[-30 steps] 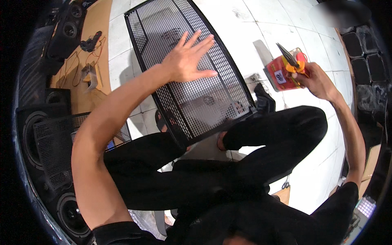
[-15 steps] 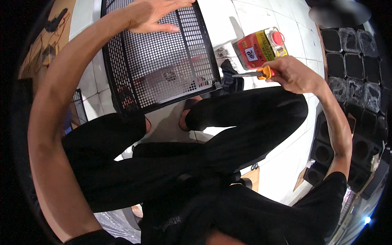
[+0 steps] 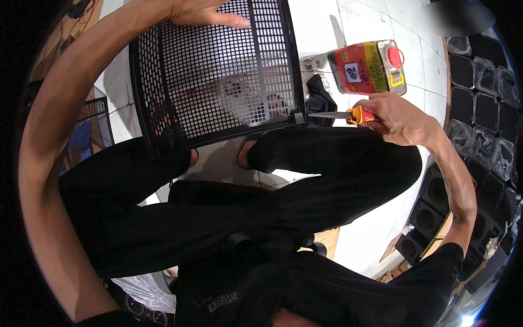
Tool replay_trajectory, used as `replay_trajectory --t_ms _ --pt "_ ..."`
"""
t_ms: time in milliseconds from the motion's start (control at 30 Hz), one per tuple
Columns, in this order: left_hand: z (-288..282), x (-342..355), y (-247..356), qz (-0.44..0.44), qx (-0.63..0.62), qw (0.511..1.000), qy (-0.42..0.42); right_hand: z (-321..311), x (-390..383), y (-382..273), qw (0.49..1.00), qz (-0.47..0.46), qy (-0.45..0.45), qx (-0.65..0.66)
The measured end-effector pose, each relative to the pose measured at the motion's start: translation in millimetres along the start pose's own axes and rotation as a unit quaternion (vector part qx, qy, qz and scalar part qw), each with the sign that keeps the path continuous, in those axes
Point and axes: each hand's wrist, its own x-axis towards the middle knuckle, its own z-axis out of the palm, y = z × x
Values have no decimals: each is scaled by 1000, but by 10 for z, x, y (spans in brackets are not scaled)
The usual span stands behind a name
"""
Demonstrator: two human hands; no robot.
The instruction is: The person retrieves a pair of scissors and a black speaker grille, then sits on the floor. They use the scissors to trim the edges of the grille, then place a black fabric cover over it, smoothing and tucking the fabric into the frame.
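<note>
A black perforated metal grille panel [image 3: 218, 71] stands tilted on the white tiled floor, leaning against my knees. My left hand [image 3: 201, 12] lies flat and spread on its upper part, near the top edge of the picture. My right hand [image 3: 395, 117] grips a screwdriver [image 3: 338, 115] with an orange handle. Its metal tip points left and touches the panel's lower right corner. My legs in black trousers [image 3: 305, 180] are folded below the panel.
A red and yellow tin can [image 3: 370, 68] with a red cap lies on the floor right of the panel, with a black cloth [image 3: 318, 98] beside it. Black speaker boxes [image 3: 474, 87] line the right side. Another mesh panel [image 3: 87, 136] lies at left.
My right hand has brought the screwdriver from the tin can to the panel's lower right corner. My left hand has stayed on the panel, which now appears closer and higher in view.
</note>
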Motion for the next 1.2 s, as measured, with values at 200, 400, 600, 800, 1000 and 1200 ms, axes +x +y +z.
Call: replay_trajectory --t_ms 200,400,600,800,1000,1200 --pt "61 100 -9 -13 -10 1000 -7 73 24 96 999 -9 -6 -41" --pt "59 41 -46 8 4 1000 16 83 46 87 999 -46 3 -23" --pt "58 41 -37 0 5 1000 9 116 109 43 1000 -29 -8 -4" --pt "76 42 -33 -7 8 1000 7 158 140 67 998 -59 -2 32" --pt "81 29 -50 -4 -3 1000 12 211 217 134 986 -49 -48 153" --pt "53 58 -36 -8 0 1000 9 189 280 222 980 -89 -56 169"
